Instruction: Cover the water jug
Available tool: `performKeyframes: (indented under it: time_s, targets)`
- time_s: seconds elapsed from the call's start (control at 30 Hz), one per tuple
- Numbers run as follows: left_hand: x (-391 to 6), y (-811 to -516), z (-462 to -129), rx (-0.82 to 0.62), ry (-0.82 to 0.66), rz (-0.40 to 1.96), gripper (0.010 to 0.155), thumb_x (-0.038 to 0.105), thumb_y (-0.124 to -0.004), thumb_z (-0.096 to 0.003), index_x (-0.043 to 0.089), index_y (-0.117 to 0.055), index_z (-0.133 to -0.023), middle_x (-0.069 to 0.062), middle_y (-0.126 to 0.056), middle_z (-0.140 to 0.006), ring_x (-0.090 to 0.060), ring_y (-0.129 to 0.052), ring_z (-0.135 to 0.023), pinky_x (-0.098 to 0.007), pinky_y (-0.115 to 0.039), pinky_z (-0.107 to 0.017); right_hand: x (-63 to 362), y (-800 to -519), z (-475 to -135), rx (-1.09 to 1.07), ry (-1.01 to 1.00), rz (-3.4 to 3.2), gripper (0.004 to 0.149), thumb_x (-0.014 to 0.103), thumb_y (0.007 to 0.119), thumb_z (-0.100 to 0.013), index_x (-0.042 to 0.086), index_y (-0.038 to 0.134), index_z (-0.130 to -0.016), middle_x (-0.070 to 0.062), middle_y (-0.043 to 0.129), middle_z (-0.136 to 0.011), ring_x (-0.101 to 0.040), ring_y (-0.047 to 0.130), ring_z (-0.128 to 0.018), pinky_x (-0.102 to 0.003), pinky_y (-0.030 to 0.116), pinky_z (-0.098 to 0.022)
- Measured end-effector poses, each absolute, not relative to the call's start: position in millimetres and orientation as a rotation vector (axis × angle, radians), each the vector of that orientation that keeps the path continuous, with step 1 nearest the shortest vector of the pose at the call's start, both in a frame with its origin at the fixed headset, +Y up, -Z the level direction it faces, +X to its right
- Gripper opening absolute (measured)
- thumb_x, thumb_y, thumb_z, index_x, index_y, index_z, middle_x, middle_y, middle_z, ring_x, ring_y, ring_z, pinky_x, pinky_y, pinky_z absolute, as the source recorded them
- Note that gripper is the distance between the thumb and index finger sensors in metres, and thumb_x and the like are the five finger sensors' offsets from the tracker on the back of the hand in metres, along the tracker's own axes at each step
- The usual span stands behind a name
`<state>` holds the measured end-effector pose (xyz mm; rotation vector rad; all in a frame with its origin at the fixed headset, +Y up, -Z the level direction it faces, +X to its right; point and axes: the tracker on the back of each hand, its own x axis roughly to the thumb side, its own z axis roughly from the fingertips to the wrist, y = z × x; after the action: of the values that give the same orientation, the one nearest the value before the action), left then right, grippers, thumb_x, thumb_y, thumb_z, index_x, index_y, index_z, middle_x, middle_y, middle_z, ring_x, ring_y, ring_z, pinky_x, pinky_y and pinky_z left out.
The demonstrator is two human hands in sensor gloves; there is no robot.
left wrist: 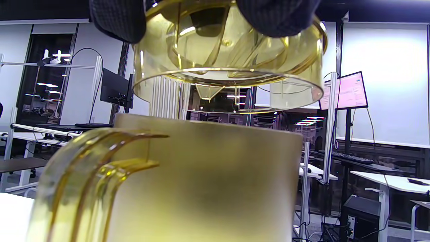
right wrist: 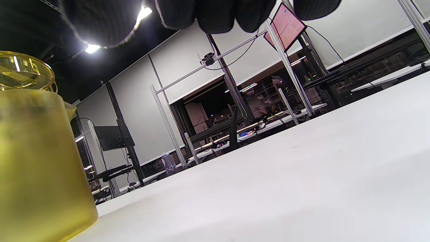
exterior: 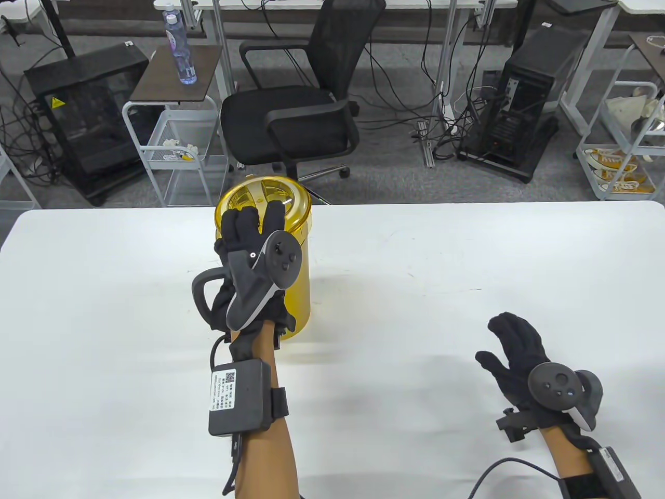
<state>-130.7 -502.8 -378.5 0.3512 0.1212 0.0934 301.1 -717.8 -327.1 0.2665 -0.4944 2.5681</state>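
Fingers (left wrist: 275, 18) of the left hand (exterior: 249, 260) are curled over the rim of the clear yellow lid (left wrist: 228, 64), which is held just above the frosted yellow water jug (left wrist: 201, 181) standing on the white table (exterior: 441, 270). A gap between lid and jug mouth is shown only in the left wrist view; from the table view, seating cannot be judged. Lowering and release are judged to remain. The right hand (exterior: 524, 364) is seen relaxed, fingers loosely spread, holding nothing, well apart from the jug.
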Motion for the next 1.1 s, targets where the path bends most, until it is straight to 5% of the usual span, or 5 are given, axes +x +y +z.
performKeyframes:
  time_s: [1.1]
  targets:
    - [-129.2,-533.4,-390.9,0.29,0.145,0.005,0.065,0.034,-0.072,-0.0524,0.038,-0.05,-0.114,-0.01,-0.051,-0.123,-0.037,-0.044,-0.115,-0.06,-0.065,-0.078,302.1,-717.0,-326.5,0.277,-0.488,2.555,0.07,0.052,0.073,-0.05,0.026,0.048,-0.11,-0.01,0.049,-0.118,-0.04,0.051,-0.107,-0.065,0.052,-0.075]
